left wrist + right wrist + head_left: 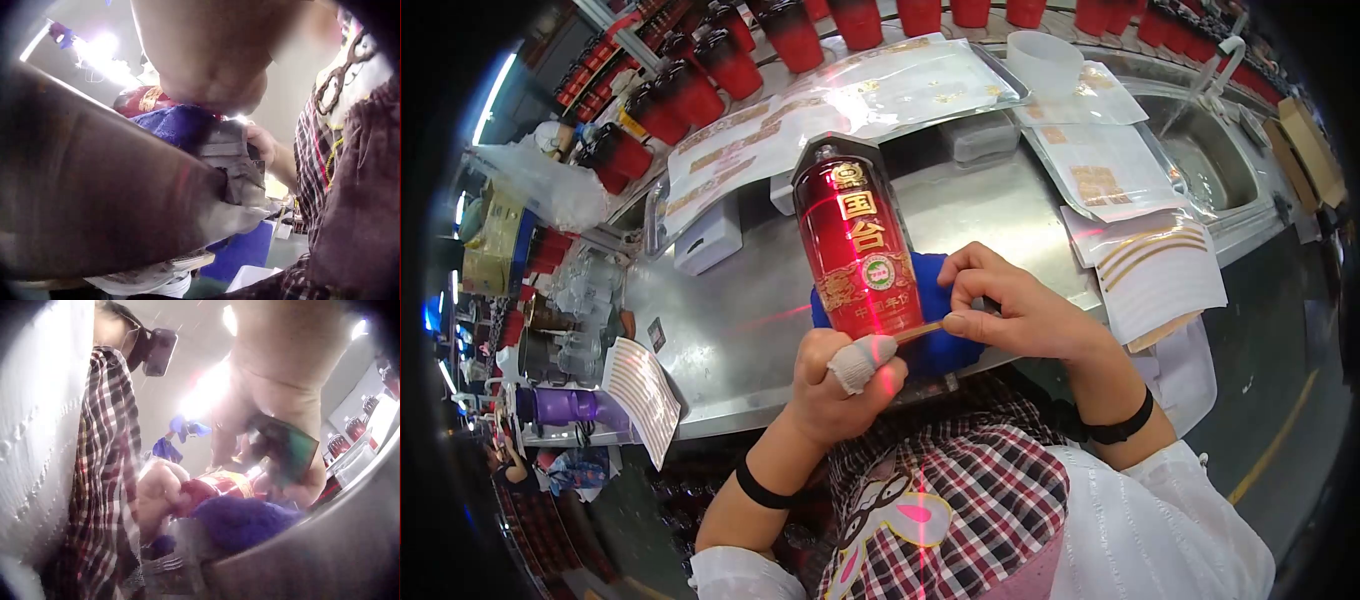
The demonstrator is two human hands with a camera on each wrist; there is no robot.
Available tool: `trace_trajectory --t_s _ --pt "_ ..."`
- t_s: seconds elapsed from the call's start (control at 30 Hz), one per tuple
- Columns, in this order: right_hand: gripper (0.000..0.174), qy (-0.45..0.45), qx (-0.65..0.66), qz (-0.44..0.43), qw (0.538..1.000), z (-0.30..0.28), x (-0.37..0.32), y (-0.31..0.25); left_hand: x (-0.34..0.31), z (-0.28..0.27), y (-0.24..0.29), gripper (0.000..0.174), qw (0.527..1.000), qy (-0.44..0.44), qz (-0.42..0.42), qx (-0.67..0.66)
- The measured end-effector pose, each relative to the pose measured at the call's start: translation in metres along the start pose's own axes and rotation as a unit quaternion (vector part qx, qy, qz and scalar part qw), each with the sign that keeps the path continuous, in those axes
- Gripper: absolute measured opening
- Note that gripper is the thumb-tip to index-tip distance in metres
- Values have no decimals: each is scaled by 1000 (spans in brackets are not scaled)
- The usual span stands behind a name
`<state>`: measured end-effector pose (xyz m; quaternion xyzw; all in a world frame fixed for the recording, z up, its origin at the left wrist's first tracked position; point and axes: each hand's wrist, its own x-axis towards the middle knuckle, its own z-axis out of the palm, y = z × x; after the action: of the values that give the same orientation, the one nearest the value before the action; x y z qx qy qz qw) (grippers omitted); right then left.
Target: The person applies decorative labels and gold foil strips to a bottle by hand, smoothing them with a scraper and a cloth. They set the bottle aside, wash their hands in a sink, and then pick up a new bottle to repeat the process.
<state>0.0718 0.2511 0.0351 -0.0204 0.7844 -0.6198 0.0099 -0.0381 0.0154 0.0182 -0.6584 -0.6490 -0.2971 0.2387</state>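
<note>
A red bottle [855,235] with gold lettering and a dark top lies on a blue cloth [945,345], its base toward the person. A thin gold-brown strip [918,331] runs across the base end between the two hands. My left hand [835,385], one digit in a white fabric sleeve [860,364], holds the strip's left end close against the bottle's base. Thumb and index finger of my right hand [1025,310] pinch its other end. In the right wrist view, the left hand [159,487] overlaps the bottle's base end; glare blurs the contact.
Sheets with gold decals [940,85] lie on a tray behind the bottle. Curved gold strips lie on a white sheet [1165,270] at right, near a sink [1215,165]. A striped sheet [640,400] hangs over the left edge. Several red bottles [730,65] line the back.
</note>
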Motion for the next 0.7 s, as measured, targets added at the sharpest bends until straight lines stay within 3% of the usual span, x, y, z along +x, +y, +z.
trace_trajectory --t_s 0.2,0.4,0.5,0.6,0.7 --pt "25 -1 7 -35 999 -4 -5 -8 -7 3 -3 24 1000 17 -16 4" --pt "26 -2 -4 -26 1000 -5 -6 -1 4 2 0 22 998 22 31 52" --pt "26 7 4 -19 1000 -4 -7 -5 6 1 -1 26 999 -18 20 30" --pt "26 17 -9 -26 999 -5 -6 -3 -9 4 -1 26 998 -2 -55 -8" --pt "26 19 -6 -28 999 -4 -5 4 -7 7 1 26 998 44 -33 -35"
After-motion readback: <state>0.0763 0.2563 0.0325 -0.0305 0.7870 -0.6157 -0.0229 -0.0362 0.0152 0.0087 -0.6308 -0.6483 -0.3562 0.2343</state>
